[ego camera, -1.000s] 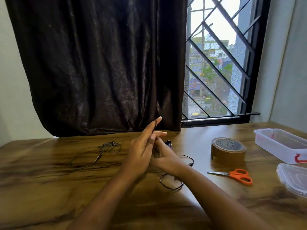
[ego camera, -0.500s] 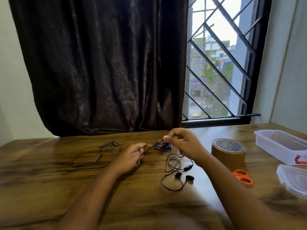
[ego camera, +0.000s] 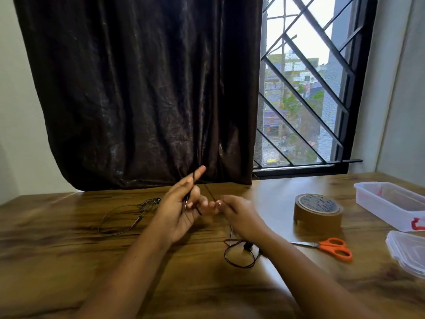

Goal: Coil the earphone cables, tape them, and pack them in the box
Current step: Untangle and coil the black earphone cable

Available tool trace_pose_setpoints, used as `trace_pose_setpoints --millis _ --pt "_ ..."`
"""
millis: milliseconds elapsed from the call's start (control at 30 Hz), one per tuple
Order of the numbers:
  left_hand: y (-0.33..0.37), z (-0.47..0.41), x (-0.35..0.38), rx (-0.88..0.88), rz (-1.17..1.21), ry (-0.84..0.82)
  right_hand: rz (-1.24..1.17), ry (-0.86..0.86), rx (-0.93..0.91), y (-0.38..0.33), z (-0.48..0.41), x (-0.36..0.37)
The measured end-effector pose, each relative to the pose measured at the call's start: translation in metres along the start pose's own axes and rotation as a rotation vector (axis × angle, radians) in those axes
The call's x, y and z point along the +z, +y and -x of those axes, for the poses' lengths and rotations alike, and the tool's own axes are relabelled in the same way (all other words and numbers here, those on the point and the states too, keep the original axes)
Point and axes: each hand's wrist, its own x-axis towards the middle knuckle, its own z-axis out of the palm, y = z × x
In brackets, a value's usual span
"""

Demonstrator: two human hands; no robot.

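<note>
Raised again, left hand [ego camera: 179, 212] has thin black earphone cable [ego camera: 230, 233] looped over it.

Blk cable [ego camera: 226, 255], brown tape roll [ego camera: 318, 215], orange scissors [ego camera: 333, 248], clear box [ego camera: 386, 203] w/ red latch [ego camera: 417, 223].

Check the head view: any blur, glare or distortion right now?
Head view: left hand and right hand motion-blurred, thin black earphone cable smeared between them; sky through barred window blown out; daylight sheen on wooden table by brown tape roll.
</note>
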Motion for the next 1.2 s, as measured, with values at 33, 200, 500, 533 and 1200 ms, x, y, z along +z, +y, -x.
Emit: trace_pose_setpoints --millis 33,200,500,533,1200 --pt "-0.001 -0.002 -0.002 0.052 0.036 0.062 -0.002 -0.082 0.004 -0.005 0.003 0.004" --pt "-0.006 -0.012 -0.02 0.213 -0.032 0.292 0.029 -0.384 -0.028 -0.029 0.014 0.025" --pt "-0.018 -0.001 -0.026 0.034 -1.405 0.025 -0.246 -0.073 -0.121 -0.017 0.002 -0.029" --pt "-0.018 -0.001 -0.024 -0.043 -1.221 0.003 -0.298 0.005 -0.117 -0.013 0.001 -0.035" --pt "-0.013 0.007 0.015 -0.126 0.024 -0.158 -0.091 0.138 0.016 0.004 0.0 0.001"
